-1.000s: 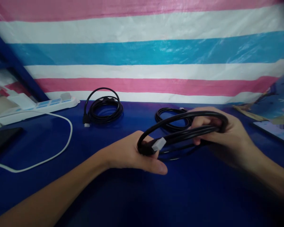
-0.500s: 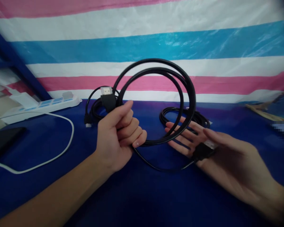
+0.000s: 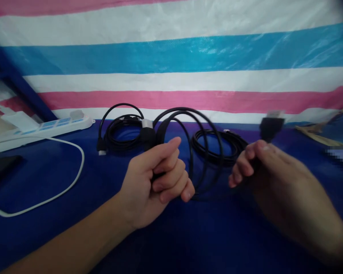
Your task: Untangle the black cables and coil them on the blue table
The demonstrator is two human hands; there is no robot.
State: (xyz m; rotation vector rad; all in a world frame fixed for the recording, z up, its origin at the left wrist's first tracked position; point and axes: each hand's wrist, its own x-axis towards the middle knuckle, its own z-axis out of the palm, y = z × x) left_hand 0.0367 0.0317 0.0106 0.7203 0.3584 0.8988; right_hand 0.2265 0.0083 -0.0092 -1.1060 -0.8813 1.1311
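Note:
My left hand [image 3: 157, 179] is closed around a coiled black cable [image 3: 200, 125], with one silver-tipped plug [image 3: 148, 129] sticking up above the fingers. The coil's loops stand upright just right of that hand. My right hand [image 3: 263, 167] is curled around the cable's other end, whose black plug [image 3: 270, 125] rises above the fingers, slightly blurred. Both hands hover over a blue table cover [image 3: 188, 236].
Two more coiled black cables lie at the back: one [image 3: 118, 131] at centre left, one [image 3: 217, 146] behind the held coil. A white power strip [image 3: 45, 127] with a white cord [image 3: 60, 190] lies at left. A dark phone [image 3: 1, 165] rests at the far left. A striped tarp [image 3: 171, 57] hangs behind.
My left hand lowered the coil and turned it edge-on. My right hand, open under the coil before, closed on the free plug end and lifted it up to the right.

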